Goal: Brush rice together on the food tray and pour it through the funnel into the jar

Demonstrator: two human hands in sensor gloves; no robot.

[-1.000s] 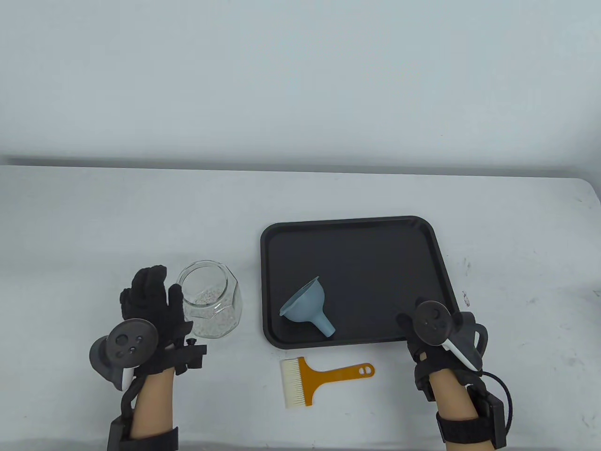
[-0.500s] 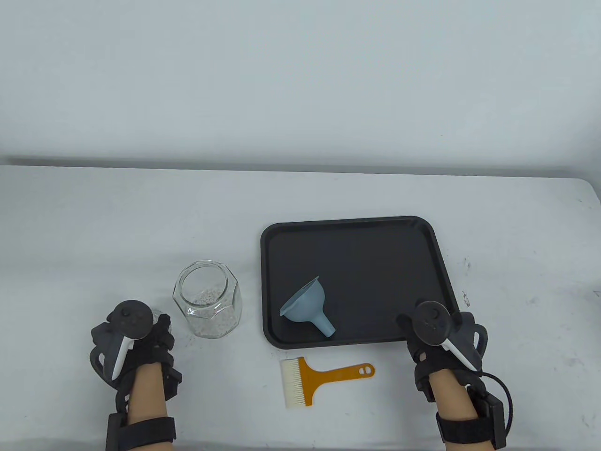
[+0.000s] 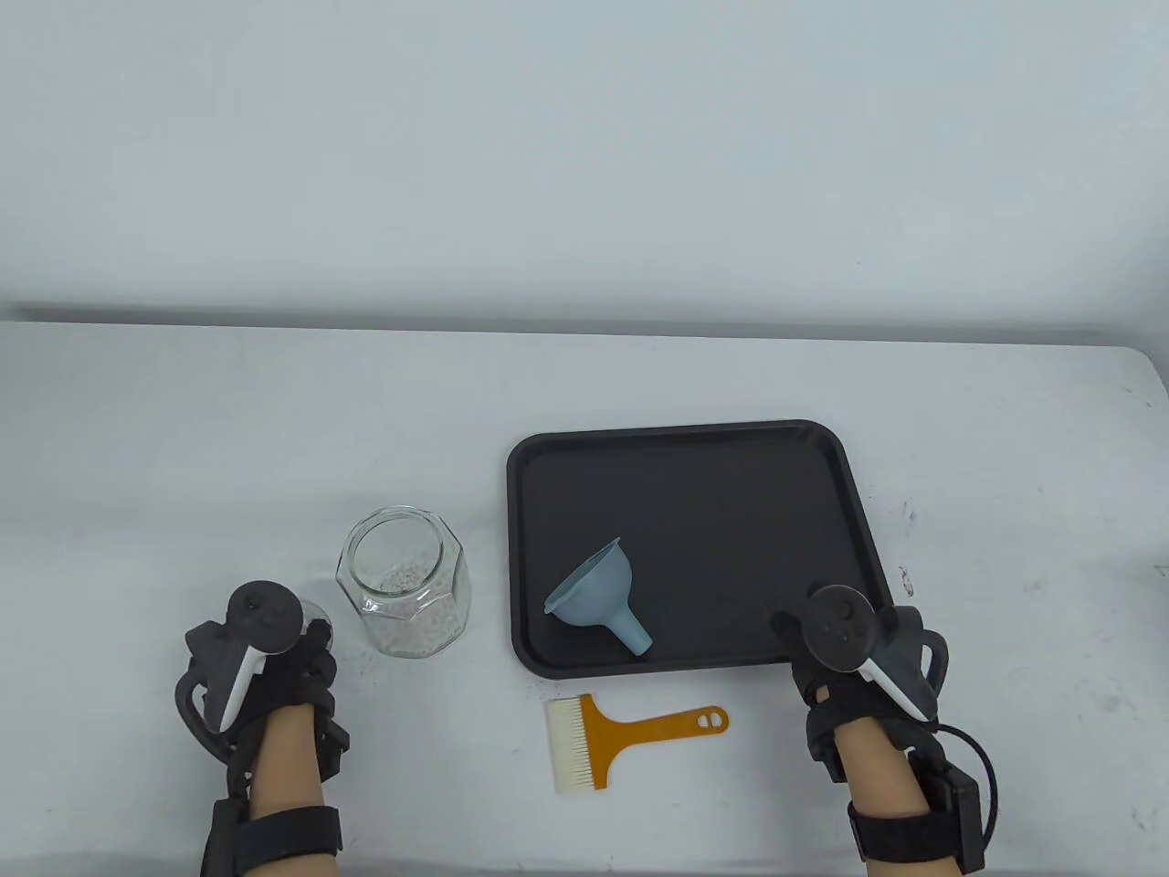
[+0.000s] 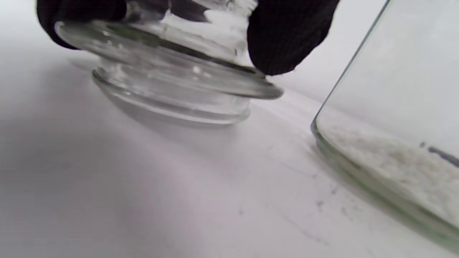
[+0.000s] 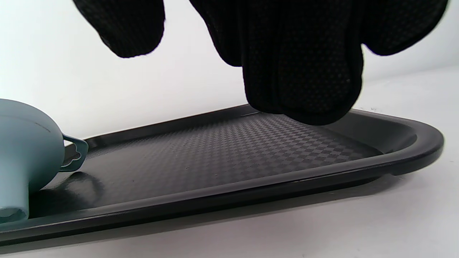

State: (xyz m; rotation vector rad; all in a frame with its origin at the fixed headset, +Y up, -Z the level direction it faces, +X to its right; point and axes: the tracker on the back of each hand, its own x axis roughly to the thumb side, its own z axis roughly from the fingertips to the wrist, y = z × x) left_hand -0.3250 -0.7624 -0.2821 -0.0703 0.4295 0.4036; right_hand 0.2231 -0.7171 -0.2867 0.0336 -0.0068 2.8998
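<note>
A clear glass jar (image 3: pixel 404 594) with rice in its bottom stands open on the table, left of the black food tray (image 3: pixel 731 448). My left hand (image 3: pixel 306 644) is low at the table just left of the jar. Its fingertips (image 4: pixel 287 39) grip a glass lid (image 4: pixel 172 86) by the rim, tilted, at the tabletop. The jar's wall (image 4: pixel 394 118) fills the right of that view. A blue funnel (image 3: pixel 598 594) lies on its side in the tray. My right hand (image 3: pixel 808 635) hovers over the tray's near right corner, its fingers (image 5: pixel 301 71) hanging loose and holding nothing.
An orange-handled brush (image 3: pixel 630 735) with white bristles lies on the table in front of the tray, between my hands. The table's back edge meets a pale wall. I see no rice on the tray floor (image 5: pixel 222 150).
My left hand has come down and back from beside the jar's mouth to the table left of the jar, then nearly stopped. The right hand, funnel and brush have not moved.
</note>
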